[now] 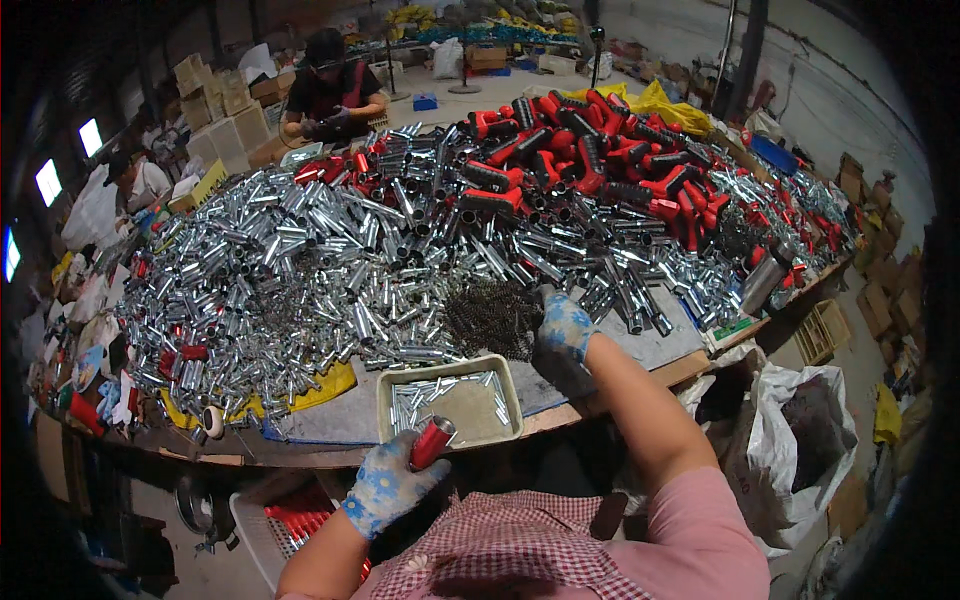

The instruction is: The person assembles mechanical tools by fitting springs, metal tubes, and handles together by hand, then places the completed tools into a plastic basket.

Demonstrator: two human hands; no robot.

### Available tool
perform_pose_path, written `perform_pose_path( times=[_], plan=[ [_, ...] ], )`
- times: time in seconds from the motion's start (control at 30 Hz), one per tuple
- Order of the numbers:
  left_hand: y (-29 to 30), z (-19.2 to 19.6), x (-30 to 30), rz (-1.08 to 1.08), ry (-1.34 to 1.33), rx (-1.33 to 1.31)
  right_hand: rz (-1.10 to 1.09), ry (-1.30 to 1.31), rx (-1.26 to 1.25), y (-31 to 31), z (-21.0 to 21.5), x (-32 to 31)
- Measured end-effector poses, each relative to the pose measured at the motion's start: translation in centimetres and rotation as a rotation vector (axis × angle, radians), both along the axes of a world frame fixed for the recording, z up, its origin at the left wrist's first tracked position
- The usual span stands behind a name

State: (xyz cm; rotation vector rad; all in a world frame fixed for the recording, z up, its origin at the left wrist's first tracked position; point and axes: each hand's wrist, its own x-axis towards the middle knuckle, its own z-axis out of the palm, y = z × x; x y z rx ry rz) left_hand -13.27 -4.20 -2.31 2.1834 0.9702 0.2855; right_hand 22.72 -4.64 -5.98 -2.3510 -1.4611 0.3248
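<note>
My left hand, in a white and blue patterned glove, is closed round a red cylinder with a bare metal open end pointing up. It is held just in front of the table edge, by the near left corner of a shallow cream tray. Several thin silver pins lie inside that tray. My right hand, gloved alike, reaches over the table to the right side of a heap of small dark metal parts. Its fingertips point away from me and are partly hidden, so their grip does not show.
Silver tubes are piled across the table, with red and black handles heaped behind. Two people work at the far side. White sacks stand right of me; a crate with red parts sits below, left.
</note>
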Motion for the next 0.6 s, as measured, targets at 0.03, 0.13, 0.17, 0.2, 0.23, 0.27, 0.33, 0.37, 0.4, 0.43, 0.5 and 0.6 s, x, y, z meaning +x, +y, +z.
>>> perform_pose_path(
  times=[0.03, 0.13, 0.17, 0.2, 0.23, 0.27, 0.33, 0.37, 0.4, 0.43, 0.5, 0.6],
  plan=[
    [0.0, 0.2, 0.0, -0.023, 0.026, -0.028, -0.004, 0.000, -0.005, -0.3, -0.3, 0.2],
    [0.1, 0.4, 0.0, -0.039, 0.038, 0.040, 0.008, -0.063, 0.041, -1.5, -0.2, 2.1],
    [0.0, 0.5, -0.2, -0.036, 0.041, 0.033, 0.011, -0.061, 0.035, -2.1, 0.1, 1.7],
    [0.0, 0.7, -0.1, -0.040, 0.041, 0.021, -0.050, -0.130, -0.004, -2.5, 0.3, 1.2],
    [0.0, 0.7, -0.2, -0.044, 0.042, 0.009, -0.111, -0.201, -0.042, -2.9, 0.3, 0.9],
    [-0.1, 0.6, -0.4, -0.057, 0.040, 0.011, 0.031, -0.216, -0.111, -4.0, -1.5, 1.7],
    [0.2, 0.0, -0.4, -0.107, 0.004, 0.084, 0.032, -0.196, 0.095, -4.6, -2.5, 2.9],
    [0.1, 0.1, -0.4, -0.103, 0.005, 0.081, 0.034, -0.165, 0.286, -4.9, -2.5, 2.7],
    [0.2, 0.4, -0.2, -0.103, 0.046, 0.068, -0.141, 0.241, 0.314, -5.2, 0.2, 1.8],
    [0.2, 0.5, -0.1, -0.105, 0.088, 0.055, -0.094, 0.438, 0.268, -4.8, -1.5, 4.2],
    [0.3, 0.4, 0.3, -0.106, 0.063, 0.060, 0.036, 0.443, 0.125, -5.1, -2.0, 5.3],
    [0.5, -0.1, 0.2, -0.073, 0.028, 0.074, -0.305, 1.297, 0.443, -4.9, -2.2, 2.6]
  ],
)
